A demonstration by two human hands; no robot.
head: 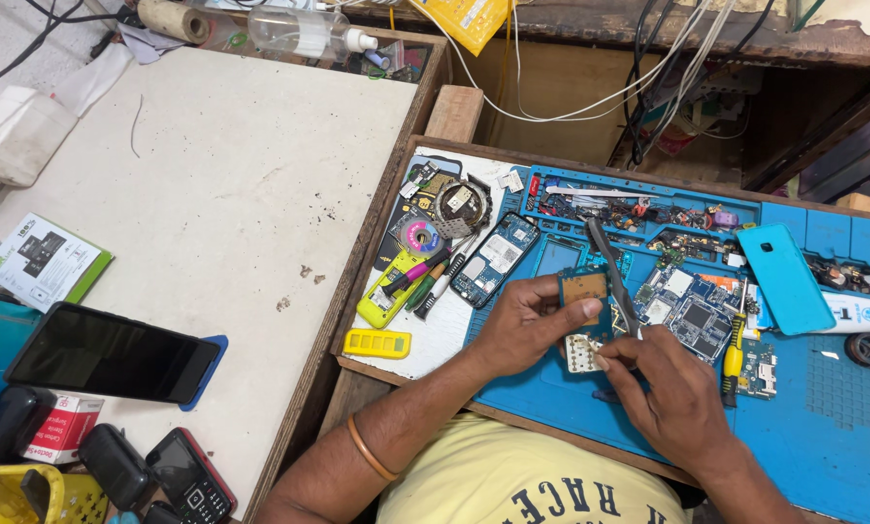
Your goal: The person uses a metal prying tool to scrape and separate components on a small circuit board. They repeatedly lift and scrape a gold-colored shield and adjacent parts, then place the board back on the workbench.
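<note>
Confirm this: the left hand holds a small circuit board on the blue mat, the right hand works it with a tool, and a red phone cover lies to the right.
Wrong colour. The head view shows the phone cover is teal, not red. The rest stands.

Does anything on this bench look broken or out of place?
Yes. Phones lie opened up: bare circuit boards on the blue mat, and dark crumbs scattered over the white board.
</note>
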